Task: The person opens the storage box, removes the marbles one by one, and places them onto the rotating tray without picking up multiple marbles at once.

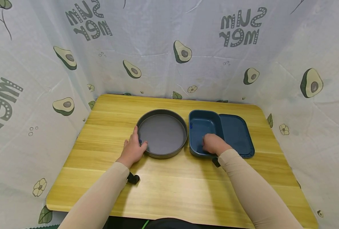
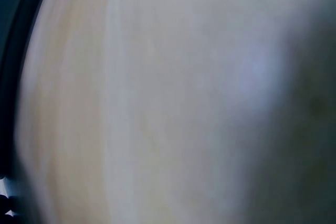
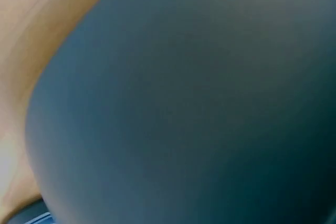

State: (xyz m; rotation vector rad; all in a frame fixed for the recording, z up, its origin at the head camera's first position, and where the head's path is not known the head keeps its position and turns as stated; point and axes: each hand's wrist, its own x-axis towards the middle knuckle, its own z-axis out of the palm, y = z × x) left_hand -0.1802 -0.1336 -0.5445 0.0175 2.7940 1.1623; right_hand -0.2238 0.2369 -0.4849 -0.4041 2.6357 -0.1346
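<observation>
A round grey pan (image 1: 163, 133) rests on the table, and my left hand (image 1: 132, 149) touches its left rim with fairly straight fingers and a spread thumb. Small dark blue pieces (image 1: 140, 141) show at the pan's edge between that thumb and fingers. To the right is a deep blue rectangular container (image 1: 205, 119). My right hand (image 1: 214, 144) reaches down into its front part, fingers bent and their tips hidden, so whether it pinches anything is unclear. More small blue pieces (image 1: 191, 125) lie by the container's left wall. A blurred blue surface (image 3: 157, 103) fills most of the right wrist view.
A flat blue lid (image 1: 238, 135) lies against the container's right side. Pan and container stand close together on the wooden table (image 1: 169, 190). Behind the table hangs a curtain (image 1: 158, 47) printed with avocados. The left wrist view is mostly blurred.
</observation>
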